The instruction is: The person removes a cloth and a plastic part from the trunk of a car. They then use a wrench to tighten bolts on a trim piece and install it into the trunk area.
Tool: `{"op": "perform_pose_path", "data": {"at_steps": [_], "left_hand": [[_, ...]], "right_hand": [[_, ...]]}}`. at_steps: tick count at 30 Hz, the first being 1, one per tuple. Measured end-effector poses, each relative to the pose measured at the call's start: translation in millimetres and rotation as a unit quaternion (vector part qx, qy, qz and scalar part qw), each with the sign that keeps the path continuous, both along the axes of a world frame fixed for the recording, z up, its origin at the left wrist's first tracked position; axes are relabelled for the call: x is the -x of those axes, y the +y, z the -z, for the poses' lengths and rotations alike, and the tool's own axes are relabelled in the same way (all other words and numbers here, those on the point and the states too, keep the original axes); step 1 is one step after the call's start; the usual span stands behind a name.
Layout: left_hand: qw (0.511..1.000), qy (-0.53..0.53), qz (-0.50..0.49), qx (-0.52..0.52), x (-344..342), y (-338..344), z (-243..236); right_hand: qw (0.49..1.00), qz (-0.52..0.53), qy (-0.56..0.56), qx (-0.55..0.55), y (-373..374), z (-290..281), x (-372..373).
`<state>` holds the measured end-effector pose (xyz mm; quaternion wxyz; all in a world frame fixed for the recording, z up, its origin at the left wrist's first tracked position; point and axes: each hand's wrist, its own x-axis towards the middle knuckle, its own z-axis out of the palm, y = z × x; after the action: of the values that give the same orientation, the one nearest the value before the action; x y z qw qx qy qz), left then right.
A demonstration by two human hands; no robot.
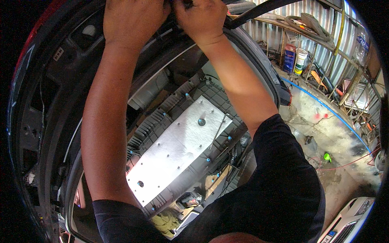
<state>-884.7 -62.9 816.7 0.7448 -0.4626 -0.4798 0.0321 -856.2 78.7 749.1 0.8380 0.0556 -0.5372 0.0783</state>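
Observation:
Both my arms reach up past the raised dark inner frame of a car's tailgate (52, 101). My left hand (135, 20) is at the upper edge of the view, its back toward me and its fingers curled away, partly cut off. Close beside it, my right hand (202, 20) has its fingers bent inward around something small and dark that I cannot make out. Between my forearms, lower down, lies a dark ribbed plastic trim panel (190, 85) with blue clips around its edges. A white pad (174, 150) with two round holes covers its middle.
A yellowish cloth (166, 222) lies below the panel. To the right, a blue canister (289, 58) and a white tub (300, 61) stand on a cluttered ledge by a corrugated metal wall. A blue hose (324, 105) curves along the floor. A white car's front (348, 220) is at lower right.

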Motion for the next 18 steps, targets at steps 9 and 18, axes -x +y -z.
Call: {"op": "perform_pose_path", "data": {"at_steps": [9, 18], "left_hand": [[1.0, -0.014, 0.015, -0.003, -0.6, 2.3, 1.2], [1.0, 0.0, 0.017, 0.004, 0.3, 1.5, -0.6]], "right_hand": [[0.999, 0.019, 0.019, -0.025, 4.3, 0.6, 2.0], [0.998, 0.038, 0.035, -0.041, 7.4, -2.8, 6.0]]}}
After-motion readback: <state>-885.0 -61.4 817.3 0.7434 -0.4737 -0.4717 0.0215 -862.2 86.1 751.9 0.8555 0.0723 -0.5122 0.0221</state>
